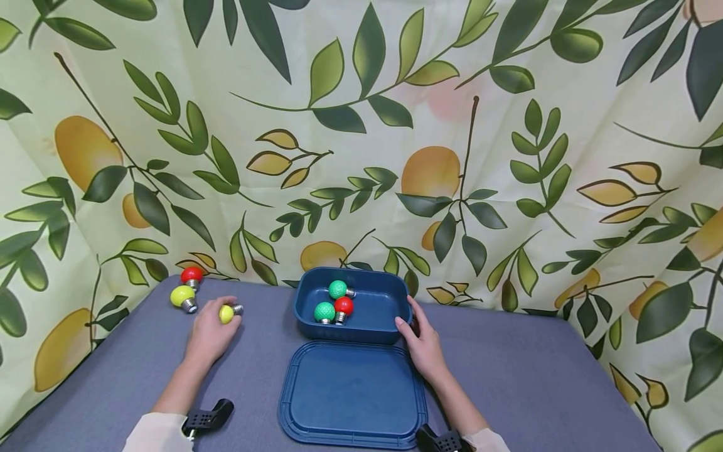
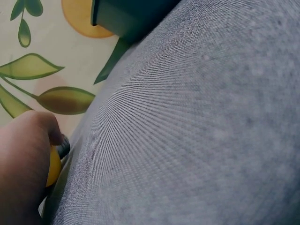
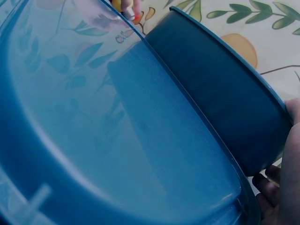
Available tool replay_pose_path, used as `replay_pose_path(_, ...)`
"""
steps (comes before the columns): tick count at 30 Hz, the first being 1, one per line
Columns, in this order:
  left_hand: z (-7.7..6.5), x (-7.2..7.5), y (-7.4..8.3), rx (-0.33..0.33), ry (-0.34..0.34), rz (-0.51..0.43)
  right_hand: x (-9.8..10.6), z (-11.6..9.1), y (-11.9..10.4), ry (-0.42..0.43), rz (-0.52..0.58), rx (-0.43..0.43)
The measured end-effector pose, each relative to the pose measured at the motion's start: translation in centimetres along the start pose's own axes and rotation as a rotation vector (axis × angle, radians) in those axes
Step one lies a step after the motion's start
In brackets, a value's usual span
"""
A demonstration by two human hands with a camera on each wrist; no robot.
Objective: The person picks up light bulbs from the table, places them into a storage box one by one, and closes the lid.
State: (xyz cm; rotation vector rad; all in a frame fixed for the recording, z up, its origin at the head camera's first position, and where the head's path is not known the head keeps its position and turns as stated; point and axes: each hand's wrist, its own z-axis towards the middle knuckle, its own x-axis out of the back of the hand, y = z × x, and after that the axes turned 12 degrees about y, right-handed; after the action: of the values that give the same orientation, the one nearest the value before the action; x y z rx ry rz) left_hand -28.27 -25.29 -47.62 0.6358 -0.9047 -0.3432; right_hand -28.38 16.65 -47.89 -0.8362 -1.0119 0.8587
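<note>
Blue lid (image 1: 353, 394) lies before the open box (image 1: 353, 334), whose right end the right hand (image 1: 425, 353) grips, seemingly for steadiness; left hand (image 1: 210, 331) holds a yellow bulb (image 1: 226, 314) toward the desk's (image 1: 525, 370) left edge; red bulb (image 1: 191, 274) near its far-left corner.

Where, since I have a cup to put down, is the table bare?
Widest free patch: the table right of the box and right hand. Narrower: between the left hand and the lid. Crowded: the far left corner, with a red bulb and a yellow bulb near the left hand, and the middle, with box and lid close together.
</note>
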Motion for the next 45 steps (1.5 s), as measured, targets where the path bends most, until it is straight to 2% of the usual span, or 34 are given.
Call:
replay_pose_path(8,-0.1,-0.1,-0.2,-0.064,-0.014,0.02,0.1,-0.1,-0.2,-0.002,0.017,0.006)
replay_pose_path(15,-0.2,-0.3,-0.3,-0.09,0.015,0.024,0.1,-0.2,-0.1,-0.006,0.014,0.019)
replay_pose_path(23,-0.2,-0.2,0.2,-0.007,0.062,-0.065,-0.1,-0.1,0.1,0.001,0.015,0.015)
replay_pose_path(31,0.2,0.0,1.5,0.049,0.083,-0.135,0.0,-0.1,0.2,0.006,-0.003,0.015)
replay_pose_path(45,0.2,0.3,4.2,-0.063,0.141,-0.181,-0.1,0.0,0.5,0.02,-0.027,0.009)
